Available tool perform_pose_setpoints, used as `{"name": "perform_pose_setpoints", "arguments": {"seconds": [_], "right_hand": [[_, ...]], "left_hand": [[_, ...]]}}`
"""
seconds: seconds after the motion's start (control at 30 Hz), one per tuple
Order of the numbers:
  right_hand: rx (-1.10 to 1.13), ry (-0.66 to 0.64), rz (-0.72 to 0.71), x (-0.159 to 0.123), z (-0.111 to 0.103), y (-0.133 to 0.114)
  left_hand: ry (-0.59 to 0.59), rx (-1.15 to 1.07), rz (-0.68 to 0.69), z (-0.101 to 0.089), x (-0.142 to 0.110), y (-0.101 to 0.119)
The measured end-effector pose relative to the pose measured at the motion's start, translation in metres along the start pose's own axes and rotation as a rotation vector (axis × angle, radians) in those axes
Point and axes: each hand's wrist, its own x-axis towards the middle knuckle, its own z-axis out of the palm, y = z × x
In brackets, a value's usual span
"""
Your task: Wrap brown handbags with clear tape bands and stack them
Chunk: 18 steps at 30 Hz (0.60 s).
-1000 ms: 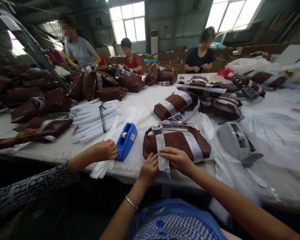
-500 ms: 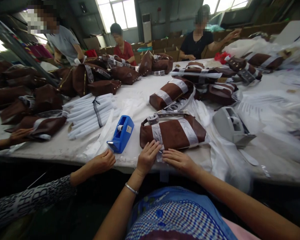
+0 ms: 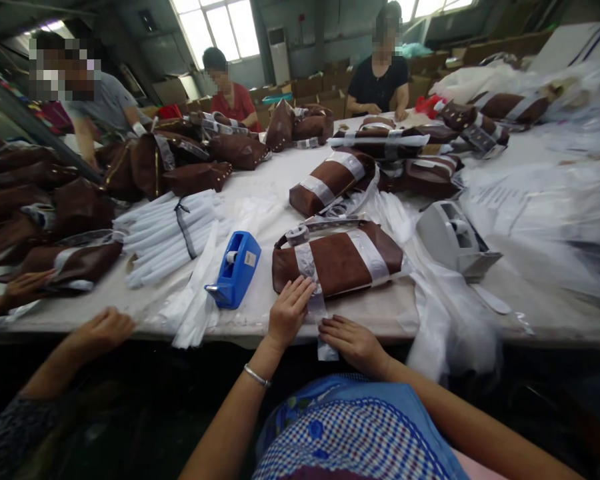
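Observation:
A brown handbag (image 3: 341, 264) lies on its side before me, with clear plastic strips round its body and a wrapped strap along its far edge. My left hand (image 3: 291, 308) rests with outstretched fingers on the bag's near edge, at the left plastic strip (image 3: 306, 260). The loose end of that strip (image 3: 322, 333) runs down over the table edge. My right hand (image 3: 355, 341) lies beside this end, fingers stretched out and touching it; its thumb is hidden. Left of the bag stands a blue tape dispenser (image 3: 236, 270).
A grey tape dispenser (image 3: 453, 240) stands to the right, by crumpled plastic bags (image 3: 443, 320). White rolls tied in a bundle (image 3: 167, 233) lie left. More brown handbags (image 3: 325, 180) sit behind. A co-worker's hand (image 3: 105, 330) is at lower left; several people work around the table.
My right hand has moved down and slightly away from the bag, along the loose strip end. My left hand stays at the bag's edge. The co-worker's hand has drawn left from the blue dispenser.

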Motion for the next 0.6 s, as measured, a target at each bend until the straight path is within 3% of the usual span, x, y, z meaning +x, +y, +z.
{"name": "perform_pose_setpoints", "arguments": {"seconds": [0.23,0.6], "right_hand": [[0.068,0.026,-0.049,-0.002,-0.009,-0.010],[0.088,-0.055,-0.139,-0.007,-0.016,-0.019]], "left_hand": [[0.012,0.032,0.018,-0.001,0.003,0.004],[0.053,0.051,0.036,0.003,0.003,0.004]]}}
